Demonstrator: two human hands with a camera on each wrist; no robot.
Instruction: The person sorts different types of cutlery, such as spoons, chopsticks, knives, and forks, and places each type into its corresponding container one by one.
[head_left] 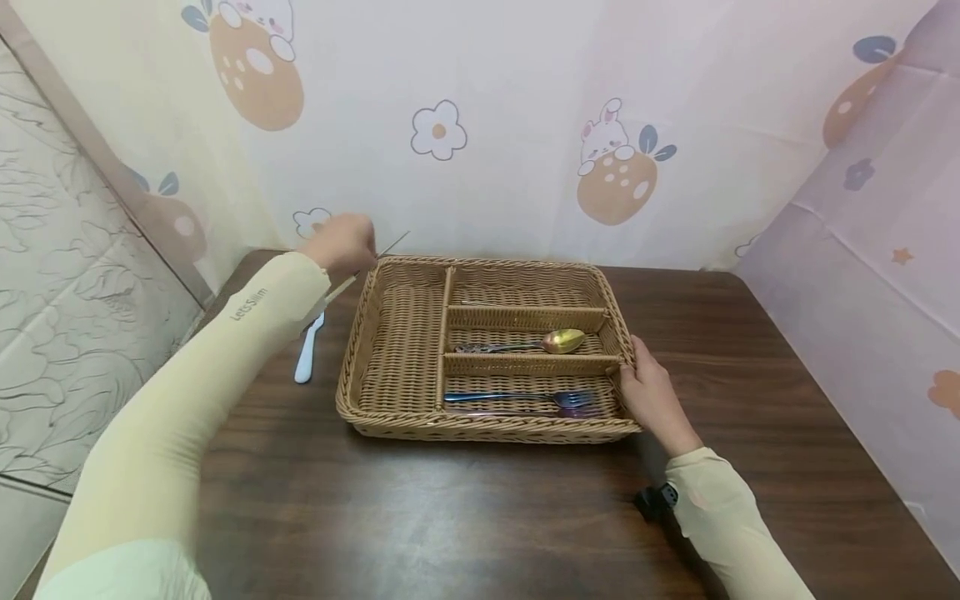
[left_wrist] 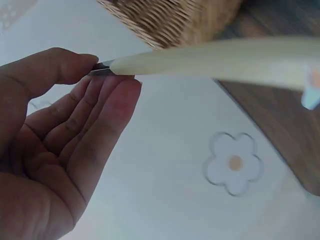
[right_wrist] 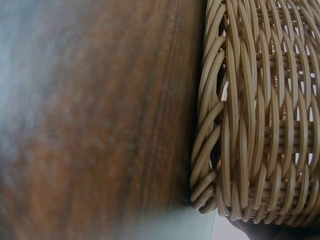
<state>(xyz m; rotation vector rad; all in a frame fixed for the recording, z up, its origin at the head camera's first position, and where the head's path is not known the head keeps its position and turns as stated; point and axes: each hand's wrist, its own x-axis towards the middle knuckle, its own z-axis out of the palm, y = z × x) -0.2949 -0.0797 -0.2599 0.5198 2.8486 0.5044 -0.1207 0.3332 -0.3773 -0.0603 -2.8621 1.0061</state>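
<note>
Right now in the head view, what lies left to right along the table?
White-handled utensil lying on the dark wooden table → empty long left compartment of the woven wicker tray → gold-bowled spoon → right hand on the tray's right rim.

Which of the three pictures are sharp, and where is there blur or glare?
Head view: mostly sharp, soft glare on the table, left hand slightly blurred. Left wrist view: cream handle out of focus. Right wrist view: basket weave sharp, wood beside it blurred.
</note>
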